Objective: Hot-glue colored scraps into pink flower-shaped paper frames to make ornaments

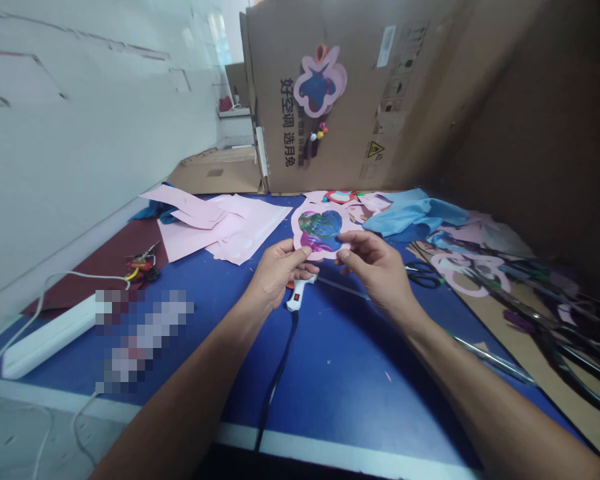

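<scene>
The left hand (280, 270) and right hand (375, 267) both grasp the pink cutout (320, 230) by its edges, thumbs on top; it is held between them, above the blue table (350, 393); a glue gun (300, 293) lies just below the left hand; scissors (423, 275) lie beside the right hand.

Around 8 o'clock a pixelated blur (143, 340) hides whatever lies beside the power strip (50, 337) (no clue what's under there). The left hand (280, 270) and right hand (375, 267) cover bits of the pink cutout (320, 230), the glue gun (300, 295) slips under the left one, and a dark tangle (535, 320) at 4 o'clock runs off frame.
</scene>
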Available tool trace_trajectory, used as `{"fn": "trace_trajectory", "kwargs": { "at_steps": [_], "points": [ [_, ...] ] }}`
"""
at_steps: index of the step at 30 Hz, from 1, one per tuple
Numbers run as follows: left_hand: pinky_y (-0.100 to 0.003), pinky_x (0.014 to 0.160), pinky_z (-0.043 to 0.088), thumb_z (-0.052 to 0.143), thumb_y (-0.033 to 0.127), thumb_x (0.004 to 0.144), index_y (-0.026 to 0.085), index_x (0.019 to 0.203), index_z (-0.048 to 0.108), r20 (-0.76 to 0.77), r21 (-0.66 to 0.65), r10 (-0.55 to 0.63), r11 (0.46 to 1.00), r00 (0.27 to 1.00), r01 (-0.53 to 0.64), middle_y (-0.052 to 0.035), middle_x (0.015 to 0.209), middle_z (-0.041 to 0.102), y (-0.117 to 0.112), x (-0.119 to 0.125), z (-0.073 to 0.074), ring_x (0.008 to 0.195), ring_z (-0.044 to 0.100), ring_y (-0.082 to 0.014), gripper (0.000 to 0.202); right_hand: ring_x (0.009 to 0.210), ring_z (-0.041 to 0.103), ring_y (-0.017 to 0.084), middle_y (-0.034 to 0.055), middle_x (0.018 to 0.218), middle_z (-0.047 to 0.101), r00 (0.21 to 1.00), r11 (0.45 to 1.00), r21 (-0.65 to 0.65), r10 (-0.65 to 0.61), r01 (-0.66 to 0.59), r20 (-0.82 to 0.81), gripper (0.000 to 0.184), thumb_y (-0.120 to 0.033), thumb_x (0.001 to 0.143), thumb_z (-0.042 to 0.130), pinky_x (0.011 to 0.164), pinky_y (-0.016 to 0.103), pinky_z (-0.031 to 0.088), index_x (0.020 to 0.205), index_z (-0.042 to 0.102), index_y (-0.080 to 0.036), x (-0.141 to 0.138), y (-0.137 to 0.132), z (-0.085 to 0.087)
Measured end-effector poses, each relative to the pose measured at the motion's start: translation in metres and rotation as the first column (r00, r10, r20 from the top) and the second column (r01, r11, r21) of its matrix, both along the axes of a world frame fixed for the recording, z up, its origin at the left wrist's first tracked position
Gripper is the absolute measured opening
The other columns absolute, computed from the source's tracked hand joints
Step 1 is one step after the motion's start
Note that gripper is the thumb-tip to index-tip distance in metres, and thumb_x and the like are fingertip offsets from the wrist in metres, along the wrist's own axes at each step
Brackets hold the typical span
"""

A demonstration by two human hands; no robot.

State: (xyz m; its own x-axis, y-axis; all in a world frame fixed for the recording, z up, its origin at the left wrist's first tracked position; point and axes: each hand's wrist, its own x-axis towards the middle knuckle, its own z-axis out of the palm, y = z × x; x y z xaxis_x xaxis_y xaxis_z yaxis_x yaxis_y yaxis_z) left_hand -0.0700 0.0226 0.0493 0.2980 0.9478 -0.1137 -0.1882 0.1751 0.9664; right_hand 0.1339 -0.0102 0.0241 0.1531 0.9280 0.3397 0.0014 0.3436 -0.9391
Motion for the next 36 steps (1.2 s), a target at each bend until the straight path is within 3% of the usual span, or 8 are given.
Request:
{"fn": "trace_trajectory", "kwargs": {
  "at_steps": [7, 14, 22, 28, 33, 36],
  "points": [
    [-0.018, 0.047, 0.047, 0.082, 0.033, 0.098, 0.019, 0.089, 0.07, -0.08, 0.014, 0.036, 0.999, 0.996, -0.035, -0.0073, 0.075, 0.081, 0.0004, 0.0007, -0.0008, 0.058, 0.074, -0.0143, 0.021, 0.074, 0.071, 0.019, -0.0022, 0.082, 0.069, 1.0, 0.999, 0.034, -0.007, 0.008, -0.027, 0.036, -0.041, 0.086, 0.091, 0.065, 0.033, 0.058, 0.113, 0.07, -0.026, -0.0005, 0.0009, 0.0002],
    [-0.017, 0.046, 0.045, 0.081, 0.031, 0.099, 0.02, 0.083, 0.065, -0.11, 0.046, 0.059, 0.997, 0.992, -0.054, -0.0071, 0.074, 0.081, 0.0021, 0.0014, -0.0034, 0.056, 0.073, -0.0127, 0.026, 0.077, 0.073, 0.019, -0.005, 0.082, 0.072, 0.996, 1.0, -0.01, -0.009, 0.008, -0.092, 0.056, -0.044, 0.086, 0.094, 0.067, 0.032, 0.059, 0.126, 0.058, -0.031, -0.0001, 0.0006, 0.0006],
    [-0.02, 0.057, 0.056, 0.087, 0.029, 0.094, 0.018, 0.087, 0.073, -0.085, 0.064, 0.056, 0.997, 0.995, -0.051, -0.0049, 0.078, 0.082, 0.0018, 0.0031, -0.0036, 0.065, 0.077, -0.0136, 0.019, 0.07, 0.069, 0.017, -0.0061, 0.078, 0.071, 0.997, 0.999, -0.042, -0.015, 0.012, -0.081, 0.06, -0.05, 0.081, 0.097, 0.067, 0.032, 0.058, 0.125, 0.063, -0.028, 0.0027, 0.0043, -0.0032],
    [-0.022, 0.066, 0.064, 0.087, 0.027, 0.095, 0.017, 0.081, 0.072, -0.027, 0.123, 0.114, 0.986, 0.993, -0.11, -0.0033, 0.084, 0.082, 0.0035, 0.0038, -0.0037, 0.065, 0.076, -0.0111, 0.023, 0.068, 0.067, 0.016, -0.0063, 0.075, 0.072, 0.995, 0.998, -0.06, 0.015, -0.021, -0.101, 0.062, -0.048, 0.079, 0.099, 0.066, 0.03, 0.054, 0.126, 0.065, -0.026, 0.0018, 0.0049, -0.0039],
    [-0.021, 0.058, 0.06, 0.093, 0.032, 0.092, 0.018, 0.074, 0.065, -0.053, 0.1, 0.108, 0.99, 0.993, -0.103, -0.0011, 0.075, 0.077, 0.0034, 0.003, -0.0037, 0.057, 0.072, -0.0106, 0.036, 0.075, 0.072, 0.019, -0.0015, 0.085, 0.078, 0.995, 0.994, -0.107, 0.012, -0.022, -0.098, 0.061, -0.054, 0.079, 0.099, 0.069, 0.032, 0.057, 0.124, 0.069, -0.026, 0.0019, 0.0048, -0.0041],
    [-0.02, 0.053, 0.055, 0.093, 0.033, 0.091, 0.019, 0.072, 0.063, -0.063, 0.09, 0.09, 0.992, 0.994, -0.084, -0.0012, 0.073, 0.076, 0.0023, 0.0034, -0.0025, 0.055, 0.07, -0.0105, 0.038, 0.073, 0.069, 0.018, -0.0004, 0.086, 0.076, 0.996, 0.995, -0.088, 0.045, -0.052, -0.078, 0.052, -0.053, 0.081, 0.098, 0.066, 0.032, 0.055, 0.117, 0.074, -0.025, 0.0021, 0.0047, -0.0036]
  ]
}}
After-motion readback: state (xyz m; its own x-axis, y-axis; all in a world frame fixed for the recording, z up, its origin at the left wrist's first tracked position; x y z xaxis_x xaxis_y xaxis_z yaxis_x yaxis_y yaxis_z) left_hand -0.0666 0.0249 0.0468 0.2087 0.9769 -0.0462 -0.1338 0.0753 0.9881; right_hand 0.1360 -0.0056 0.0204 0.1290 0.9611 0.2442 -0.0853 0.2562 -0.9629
